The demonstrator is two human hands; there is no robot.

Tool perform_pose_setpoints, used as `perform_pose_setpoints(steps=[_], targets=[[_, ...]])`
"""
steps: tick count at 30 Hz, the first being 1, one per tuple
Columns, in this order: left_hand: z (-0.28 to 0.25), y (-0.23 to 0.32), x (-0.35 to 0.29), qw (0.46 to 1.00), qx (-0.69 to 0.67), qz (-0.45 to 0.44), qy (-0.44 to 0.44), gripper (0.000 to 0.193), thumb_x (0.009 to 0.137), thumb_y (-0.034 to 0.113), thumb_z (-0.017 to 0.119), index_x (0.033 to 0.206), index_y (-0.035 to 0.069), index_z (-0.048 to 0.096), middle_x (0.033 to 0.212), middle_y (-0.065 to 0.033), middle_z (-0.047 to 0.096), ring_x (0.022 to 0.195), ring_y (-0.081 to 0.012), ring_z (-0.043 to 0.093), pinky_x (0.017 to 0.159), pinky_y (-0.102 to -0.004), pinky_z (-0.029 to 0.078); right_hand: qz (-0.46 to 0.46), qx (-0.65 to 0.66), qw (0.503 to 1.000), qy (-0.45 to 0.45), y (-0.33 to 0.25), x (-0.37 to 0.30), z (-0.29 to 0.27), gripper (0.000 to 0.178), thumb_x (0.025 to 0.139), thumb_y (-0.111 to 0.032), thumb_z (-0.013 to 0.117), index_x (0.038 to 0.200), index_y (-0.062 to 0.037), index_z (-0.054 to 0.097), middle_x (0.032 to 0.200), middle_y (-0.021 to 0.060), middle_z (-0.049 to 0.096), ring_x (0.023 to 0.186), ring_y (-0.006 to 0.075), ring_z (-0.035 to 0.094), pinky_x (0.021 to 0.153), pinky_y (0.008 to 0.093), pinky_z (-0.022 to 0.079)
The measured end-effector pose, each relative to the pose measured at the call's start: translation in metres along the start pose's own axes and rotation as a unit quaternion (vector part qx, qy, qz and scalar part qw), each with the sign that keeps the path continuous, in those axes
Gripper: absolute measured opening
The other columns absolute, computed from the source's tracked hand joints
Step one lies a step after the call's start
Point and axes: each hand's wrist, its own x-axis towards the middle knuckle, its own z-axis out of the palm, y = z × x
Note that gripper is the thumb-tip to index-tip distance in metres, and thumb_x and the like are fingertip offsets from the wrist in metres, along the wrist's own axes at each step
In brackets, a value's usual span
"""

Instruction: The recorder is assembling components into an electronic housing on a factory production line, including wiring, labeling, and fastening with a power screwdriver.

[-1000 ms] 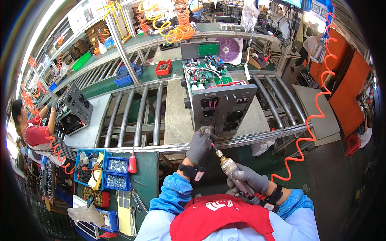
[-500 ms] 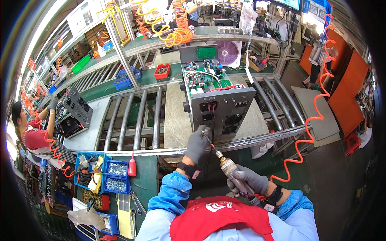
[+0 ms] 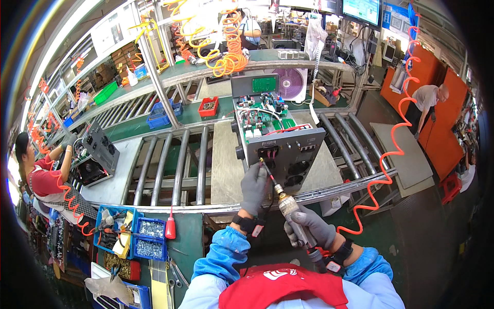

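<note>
The grey-gloved right hand (image 3: 315, 226) is closed around a pneumatic screwdriver (image 3: 288, 204). Its long bit slants up and left to the fingertips of my left hand (image 3: 254, 189), also gloved in grey. Those fingers are pinched around the bit's tip, where a small brass-coloured piece, perhaps a screw, shows. Both the tip and the left fingers are in front of the dark grey panel (image 3: 283, 167) of an electrical unit, just below a socket with pink wires. Whether the tip touches the panel, I cannot tell. Green circuit boards (image 3: 265, 110) lie exposed behind the panel.
The unit rests on a board over a roller conveyor (image 3: 178, 167). To the left are blue bins of screws (image 3: 150, 238) and a red bottle (image 3: 170, 226). A coiled orange hose (image 3: 378, 182) hangs at right. One co-worker (image 3: 49, 172) works at left; another person (image 3: 428, 100) bends at far right.
The bit's tip and my left fingers have moved up closer to the panel's socket, with the screwdriver following. The view has shifted slightly, and the bending person has come into sight at right.
</note>
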Motion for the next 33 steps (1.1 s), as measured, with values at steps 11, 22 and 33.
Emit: perform_pose_setpoints(steps=[11, 22, 33], targets=[[-0.007, 0.01, 0.025, 0.955, 0.289, 0.02, -0.068, 0.03, 0.092, 0.035, 0.053, 0.085, 0.008, 0.063, 0.079, -0.0156, 0.064, 0.076, -0.0385, 0.063, 0.065, -0.0498, 0.047, -0.025, -0.001, 0.999, 0.04, 0.0, 0.016, 0.009, 0.042, 0.089, -0.037, 0.063, 0.117, -0.0116, 0.043, 0.084, 0.0074, 0.062, 0.063, 0.0175, 0.064, 0.055, 0.0336, 0.056], [-0.013, -0.005, 0.033, 0.973, 0.207, 0.054, -0.086, 0.031, 0.089, 0.036, 0.059, 0.082, 0.007, 0.066, 0.073, -0.0172, 0.064, 0.07, -0.038, 0.063, 0.063, -0.0476, 0.047, 0.006, 0.179, 0.983, 0.04, 0.0, 0.019, 0.034, 0.04, 0.098, -0.048, 0.048, 0.104, -0.0088, 0.054, 0.074, 0.0065, 0.064, 0.056, 0.0182, 0.062, 0.051, 0.0341, 0.055], [-0.014, -0.01, 0.033, 0.974, 0.2, 0.075, -0.071, 0.026, 0.085, 0.029, 0.06, 0.071, 0.007, 0.06, 0.067, -0.0165, 0.058, 0.064, -0.0368, 0.057, 0.058, -0.0463, 0.042, 0.025, 0.097, 0.988, 0.118, 0.004, 0.032, 0.052, 0.041, 0.097, -0.051, 0.046, 0.106, -0.0121, 0.051, 0.08, 0.0039, 0.059, 0.061, 0.0145, 0.059, 0.051, 0.0303, 0.052]])
